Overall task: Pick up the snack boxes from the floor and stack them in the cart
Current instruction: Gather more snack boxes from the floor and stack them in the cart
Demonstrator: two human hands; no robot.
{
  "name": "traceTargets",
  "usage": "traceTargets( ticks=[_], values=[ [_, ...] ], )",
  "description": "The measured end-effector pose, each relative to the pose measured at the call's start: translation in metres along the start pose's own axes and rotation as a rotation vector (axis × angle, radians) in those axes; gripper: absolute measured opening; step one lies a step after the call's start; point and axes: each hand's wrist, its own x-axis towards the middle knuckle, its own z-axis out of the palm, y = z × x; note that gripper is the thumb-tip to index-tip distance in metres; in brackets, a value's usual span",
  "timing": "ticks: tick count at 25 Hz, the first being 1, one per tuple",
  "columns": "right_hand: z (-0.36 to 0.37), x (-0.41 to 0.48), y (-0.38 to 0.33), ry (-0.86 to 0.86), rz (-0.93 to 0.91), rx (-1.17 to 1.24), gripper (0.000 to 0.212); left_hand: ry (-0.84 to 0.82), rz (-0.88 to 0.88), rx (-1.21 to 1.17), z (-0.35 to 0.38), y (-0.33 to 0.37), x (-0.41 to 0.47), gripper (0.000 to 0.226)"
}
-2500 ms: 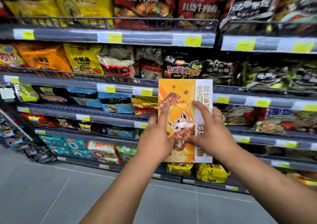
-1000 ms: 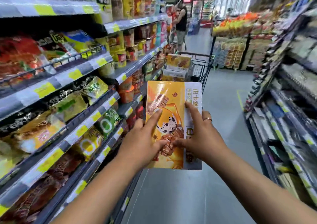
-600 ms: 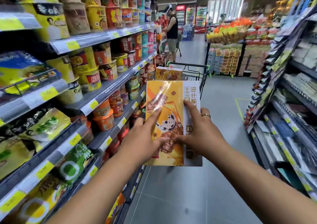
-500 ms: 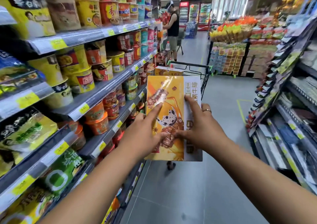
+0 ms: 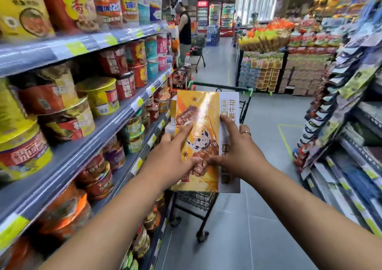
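I hold an orange and white snack box (image 5: 206, 108) upright in front of me with both hands. My left hand (image 5: 171, 158) grips its left edge, index finger stretched over the front. My right hand (image 5: 237, 152), with a ring on it, grips the right side over the white strip. Right behind the box stands the black wire cart (image 5: 221, 87); its basket mesh shows under the box. The edge of another yellow box (image 5: 172, 108) in the cart peeks out at the left.
Shelves of instant noodle cups (image 5: 99, 96) run along my left. A rack of packets (image 5: 341, 104) lines the right. The grey aisle floor (image 5: 258, 207) lies between. Far ahead a person (image 5: 185, 32) stands by a second cart (image 5: 198, 46), near a snack display (image 5: 266, 36).
My view swung from facing the shelf to looking down the aisle, and the cart has come closer. The box stays in both hands, now right in front of the cart.
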Motion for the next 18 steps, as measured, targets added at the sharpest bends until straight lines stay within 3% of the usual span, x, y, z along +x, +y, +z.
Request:
traceTargets(
  ticks=[6,18],
  values=[
    [0.017,0.118,0.019,0.027,0.103,0.015,0.112,-0.093,0.082,-0.008,0.012,-0.024,0.135,0.088],
    [0.001,0.381,0.079,0.014,0.068,0.027,0.11,-0.018,0.062,0.052,0.039,-0.022,0.405,0.082]
  ],
)
